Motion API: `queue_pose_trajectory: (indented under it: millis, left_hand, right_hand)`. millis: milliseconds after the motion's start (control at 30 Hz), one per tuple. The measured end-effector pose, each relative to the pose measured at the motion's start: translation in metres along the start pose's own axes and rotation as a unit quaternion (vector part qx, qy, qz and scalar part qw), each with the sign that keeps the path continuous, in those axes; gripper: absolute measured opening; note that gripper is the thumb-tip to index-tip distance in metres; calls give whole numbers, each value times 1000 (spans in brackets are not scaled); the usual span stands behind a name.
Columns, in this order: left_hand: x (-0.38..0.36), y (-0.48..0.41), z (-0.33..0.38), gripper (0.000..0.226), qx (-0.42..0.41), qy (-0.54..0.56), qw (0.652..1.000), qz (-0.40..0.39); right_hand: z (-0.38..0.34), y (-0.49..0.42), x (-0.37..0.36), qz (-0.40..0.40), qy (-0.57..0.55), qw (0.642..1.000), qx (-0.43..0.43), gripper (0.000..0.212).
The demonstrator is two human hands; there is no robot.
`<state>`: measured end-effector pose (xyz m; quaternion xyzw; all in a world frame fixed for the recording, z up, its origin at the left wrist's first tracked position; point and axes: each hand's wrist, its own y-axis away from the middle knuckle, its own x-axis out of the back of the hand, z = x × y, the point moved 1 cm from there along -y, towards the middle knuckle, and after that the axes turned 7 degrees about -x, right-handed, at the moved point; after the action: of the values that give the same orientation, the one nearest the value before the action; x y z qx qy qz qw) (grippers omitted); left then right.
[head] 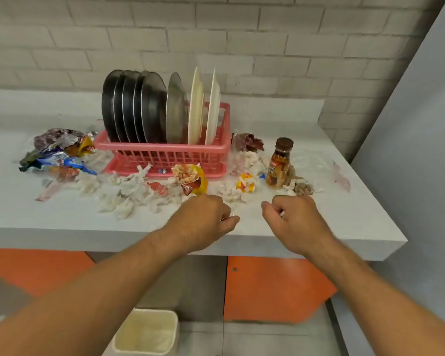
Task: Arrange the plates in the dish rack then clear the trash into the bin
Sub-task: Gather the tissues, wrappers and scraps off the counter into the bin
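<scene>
Standing upright in the pink dish rack [165, 152] at centre frame are all the plates: five black plates [129, 106], one grey plate [176, 109] and two cream plates [203, 106]; trash is scattered all over the white counter [332, 222] around it; crumpled wrappers [59, 152] at the left, tissue scraps [129, 194] in front, a brown bottle [279, 163] upright at the right; both hands hover near the counter's front edge, left hand [203, 222] curled loosely, right hand [293, 222] clenched in a loose fist, neither clearly holding anything; the cream bin [147, 332] sits on the floor at the bottom of the frame.
</scene>
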<state>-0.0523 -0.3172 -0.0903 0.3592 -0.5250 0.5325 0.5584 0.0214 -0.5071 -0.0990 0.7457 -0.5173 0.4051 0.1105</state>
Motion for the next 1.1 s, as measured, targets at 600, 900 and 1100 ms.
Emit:
queue_pose_trajectory:
  millis: [600,900,1100]
  left_hand:
    - [-141,231,-170,17,17,48,986,-161]
    - [-309,310,-268,21,111,87,975,-173]
    - [-437,367,-318,22,154,99,968,-174]
  right_hand:
    - [-43,155,-273,-230,31,960,-159,20]
    - [49,197,-500,-342,58,919,-188,27]
    - [118,186,-657,-389,88,903,-157,42]
